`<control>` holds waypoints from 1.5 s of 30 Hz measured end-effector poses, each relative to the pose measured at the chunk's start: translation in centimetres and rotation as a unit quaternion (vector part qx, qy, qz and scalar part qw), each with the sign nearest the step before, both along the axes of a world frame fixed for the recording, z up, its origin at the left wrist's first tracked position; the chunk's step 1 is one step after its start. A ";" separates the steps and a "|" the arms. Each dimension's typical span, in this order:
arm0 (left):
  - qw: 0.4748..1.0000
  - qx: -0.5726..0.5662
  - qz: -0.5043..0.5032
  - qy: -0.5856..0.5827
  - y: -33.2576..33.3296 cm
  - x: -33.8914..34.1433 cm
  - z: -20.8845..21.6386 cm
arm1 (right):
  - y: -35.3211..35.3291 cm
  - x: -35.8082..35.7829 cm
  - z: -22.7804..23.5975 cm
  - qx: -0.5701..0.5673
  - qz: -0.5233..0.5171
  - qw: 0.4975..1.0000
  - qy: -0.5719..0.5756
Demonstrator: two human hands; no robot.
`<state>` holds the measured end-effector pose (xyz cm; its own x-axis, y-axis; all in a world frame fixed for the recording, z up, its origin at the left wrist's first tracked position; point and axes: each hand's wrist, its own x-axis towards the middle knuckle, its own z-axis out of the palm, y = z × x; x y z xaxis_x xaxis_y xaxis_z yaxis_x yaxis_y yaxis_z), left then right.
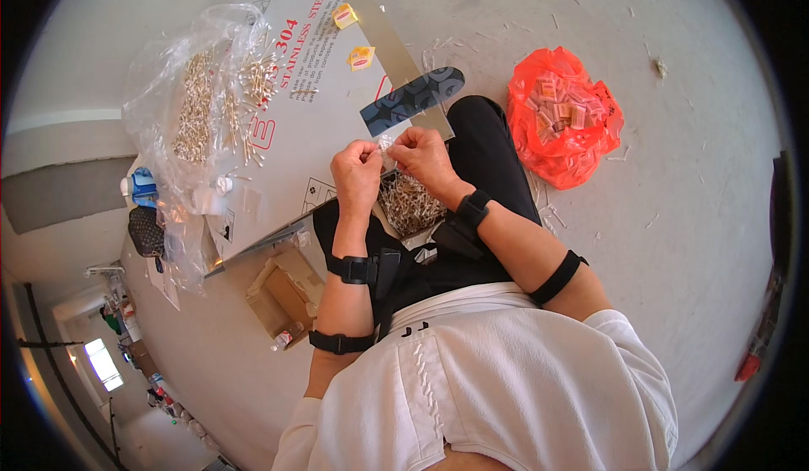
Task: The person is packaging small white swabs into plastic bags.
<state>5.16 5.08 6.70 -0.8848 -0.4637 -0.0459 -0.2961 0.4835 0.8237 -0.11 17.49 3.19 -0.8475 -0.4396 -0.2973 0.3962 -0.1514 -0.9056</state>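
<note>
My left hand (pixel 357 176) and my right hand (pixel 426 159) are close together above my lap. Both are closed in a pinch on a small, clear, crinkly plastic bag (pixel 386 146) between the fingertips. What the bag contains is too small to tell. Just below my hands, an open box on my lap is filled with loose cotton swabs (pixel 410 204). A dark patterned strip with a rounded end (pixel 415 100) lies beyond my fingers, at the table's edge.
On the printed metal tabletop (pixel 291 134), a large clear bag (pixel 164 92) spills cotton swabs (pixel 253 92) beside two small yellow packs (pixel 361 56). A red plastic bag of small packs (pixel 563 121) sits on the floor at right. An open cardboard box (pixel 286 290) stands at lower left.
</note>
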 end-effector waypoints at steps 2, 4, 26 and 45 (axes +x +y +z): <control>1.000 -0.002 -0.005 0.002 -0.2 0.1 -0.2 | -0.2 0.0 0.0 0.016 -0.013 1.000 0.008; 1.000 0.008 -0.003 0.004 0.0 0.0 -0.2 | -0.2 0.0 -0.2 0.039 -0.024 0.999 0.024; 1.000 -0.018 0.006 0.003 0.1 0.0 0.2 | 0.9 -0.3 0.3 -0.056 0.010 0.996 -0.070; 0.984 -0.025 -0.119 0.127 1.4 0.6 3.0 | 1.5 -0.8 3.3 -0.239 0.007 0.947 -0.214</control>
